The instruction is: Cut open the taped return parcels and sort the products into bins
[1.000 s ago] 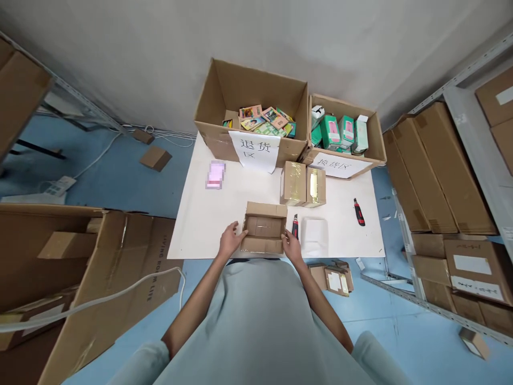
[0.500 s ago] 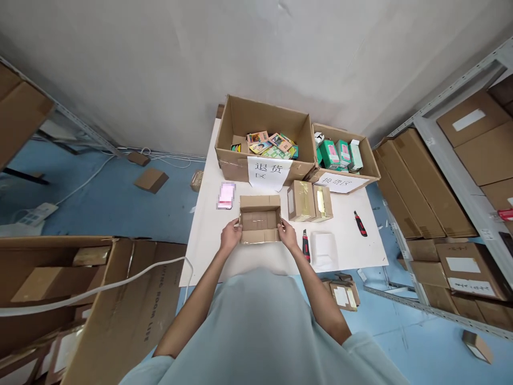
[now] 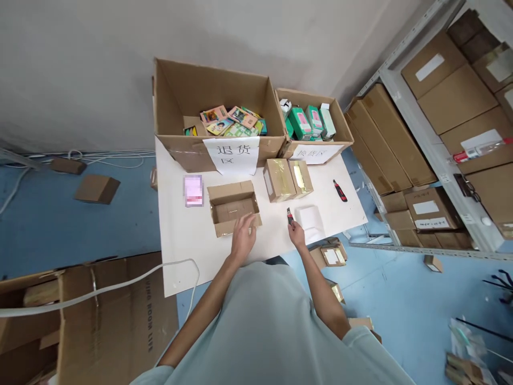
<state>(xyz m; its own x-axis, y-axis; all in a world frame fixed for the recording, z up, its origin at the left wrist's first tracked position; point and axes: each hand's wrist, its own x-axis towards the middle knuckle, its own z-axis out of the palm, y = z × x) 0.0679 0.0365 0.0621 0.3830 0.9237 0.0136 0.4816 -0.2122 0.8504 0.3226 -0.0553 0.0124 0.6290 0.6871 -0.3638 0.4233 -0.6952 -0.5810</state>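
Observation:
My right hand [image 3: 296, 235] is closed round a black-and-red box cutter [image 3: 290, 216] near the table's front edge. Just left of it, my left hand [image 3: 243, 238] hovers at the front right side of a small open cardboard box [image 3: 232, 208], fingers loosely apart; whether they touch the flap I cannot tell. That box appears empty inside. A white plastic tray [image 3: 310, 222] lies beside my right hand. Behind it stand two small taped cartons [image 3: 279, 181]. A second box cutter [image 3: 340, 190] rests farther right on the white table [image 3: 184, 240].
At the back stand a large carton [image 3: 180, 152] of colourful booklets and a smaller carton [image 3: 344, 128] of green boxes, both with paper signs. A blurred pink item [image 3: 193, 190] lies left. A white cable [image 3: 120, 283] crosses at lower left. Shelving [image 3: 388, 80] with cartons is at right.
Both hands have let go of the small open box. My right hand has moved right and picked up the nearer box cutter. The whole view has turned to the right.

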